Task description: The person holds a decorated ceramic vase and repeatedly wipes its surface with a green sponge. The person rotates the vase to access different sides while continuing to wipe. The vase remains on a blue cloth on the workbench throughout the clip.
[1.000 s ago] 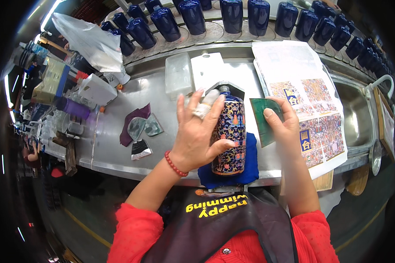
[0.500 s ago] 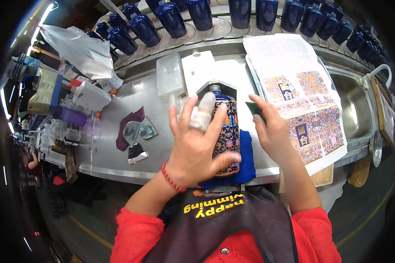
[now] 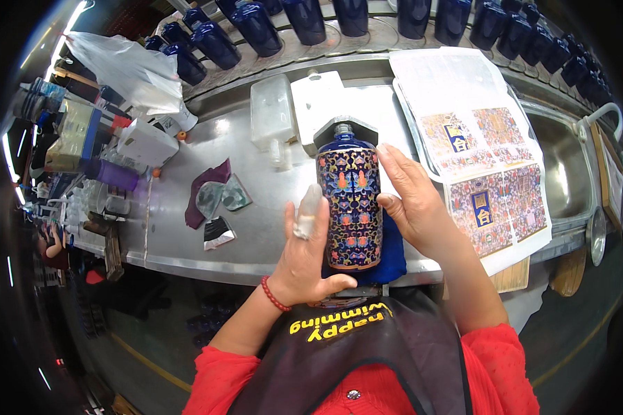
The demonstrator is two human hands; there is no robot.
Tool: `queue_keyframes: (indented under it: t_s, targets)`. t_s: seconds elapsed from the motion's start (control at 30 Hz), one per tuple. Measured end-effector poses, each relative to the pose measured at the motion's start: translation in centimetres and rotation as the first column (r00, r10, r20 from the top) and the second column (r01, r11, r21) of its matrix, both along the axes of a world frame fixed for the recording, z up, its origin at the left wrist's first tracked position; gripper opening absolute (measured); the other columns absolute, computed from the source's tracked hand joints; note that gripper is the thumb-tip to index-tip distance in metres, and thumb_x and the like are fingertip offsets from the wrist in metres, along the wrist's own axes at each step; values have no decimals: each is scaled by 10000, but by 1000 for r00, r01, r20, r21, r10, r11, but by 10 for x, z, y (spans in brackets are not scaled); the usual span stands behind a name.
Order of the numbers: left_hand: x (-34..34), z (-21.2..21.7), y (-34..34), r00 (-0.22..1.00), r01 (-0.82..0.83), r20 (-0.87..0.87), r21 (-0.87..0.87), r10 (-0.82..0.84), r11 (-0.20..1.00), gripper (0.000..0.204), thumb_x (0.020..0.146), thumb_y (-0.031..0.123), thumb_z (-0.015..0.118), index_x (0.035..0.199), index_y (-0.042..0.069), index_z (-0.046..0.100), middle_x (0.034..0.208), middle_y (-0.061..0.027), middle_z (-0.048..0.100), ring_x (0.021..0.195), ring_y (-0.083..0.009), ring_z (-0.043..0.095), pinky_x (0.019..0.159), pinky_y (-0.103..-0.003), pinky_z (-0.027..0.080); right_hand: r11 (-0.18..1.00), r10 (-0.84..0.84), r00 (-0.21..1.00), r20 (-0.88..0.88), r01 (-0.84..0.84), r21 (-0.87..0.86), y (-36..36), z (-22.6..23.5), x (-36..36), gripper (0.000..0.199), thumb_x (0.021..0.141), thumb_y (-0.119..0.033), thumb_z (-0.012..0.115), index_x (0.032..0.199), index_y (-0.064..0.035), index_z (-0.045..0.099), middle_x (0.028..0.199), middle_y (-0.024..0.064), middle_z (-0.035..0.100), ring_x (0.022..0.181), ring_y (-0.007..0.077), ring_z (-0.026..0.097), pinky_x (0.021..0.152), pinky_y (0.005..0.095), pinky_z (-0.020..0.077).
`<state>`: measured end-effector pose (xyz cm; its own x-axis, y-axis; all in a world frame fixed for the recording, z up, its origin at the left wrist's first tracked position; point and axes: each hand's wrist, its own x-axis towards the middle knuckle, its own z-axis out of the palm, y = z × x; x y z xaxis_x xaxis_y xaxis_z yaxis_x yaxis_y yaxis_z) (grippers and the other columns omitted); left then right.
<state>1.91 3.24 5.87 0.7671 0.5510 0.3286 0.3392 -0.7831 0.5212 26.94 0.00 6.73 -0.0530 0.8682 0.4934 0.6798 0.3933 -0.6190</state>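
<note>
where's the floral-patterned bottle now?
Head view, just right of centre: the floral-patterned bottle is between the left hand and right hand, with the blue cloth showing along its right side.

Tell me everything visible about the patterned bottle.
The patterned bottle looks glassy, dark blue, its body covered in gold scrolls and red motifs. The blue shoulder narrows to a greyish neck. It appears to lie over a blue cloth, neck toward the view's top. The left hand and right hand flank it; exact contact is unclear.
</note>
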Motion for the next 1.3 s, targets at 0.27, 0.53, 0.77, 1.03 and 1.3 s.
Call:
queue_keyframes:
  t_s: [0.27,0.53,0.77,1.03,1.3]
  targets:
    - [29,11,36,995,-102,-20,53,103,993,1125,884,793,489,1586,-50,242,1582,-337,293,1488,-488,263,1190,-661,84,998,15,995,100,-8,-68,6,10,-7,614,958,-233,664,1500,-28,461,1478,311,440,1275,478,487,1093,493,403]
    - [36,21,36,993,-107,-26,140,111,984,1117,868,747,571,1566,-71,270,1552,-352,324,1451,-509,307,1173,-674,152,988,8,995,96,7,-154,5,15,-11,567,1000,-258,631,1503,-46,476,1550,228,396,1362,443,429,1132,489,379]
    - [40,25,35,993,-110,-16,150,114,983,1104,862,714,613,1563,-71,277,1536,-357,340,1434,-513,325,1170,-674,167,990,-8,997,83,20,-142,5,14,-12,567,984,-253,656,1498,-78,494,1533,224,411,1352,437,440,1122,487,391]
    - [42,24,36,990,-133,-16,175,138,976,1052,903,731,550,1558,-56,308,1550,-308,380,1461,-453,357,1194,-635,154,998,-40,997,70,43,-47,8,14,-12,612,880,-205,743,1451,-111,544,1382,256,503,1232,437,513,1051,479,444]
    - [42,26,37,991,-132,-11,185,136,974,1044,905,733,543,1553,-54,318,1542,-313,384,1450,-462,366,1189,-640,165,995,-21,993,-116,9,-103,10,17,-10,588,874,-172,745,1432,-126,567,1364,256,502,1242,441,506,1058,475,445]
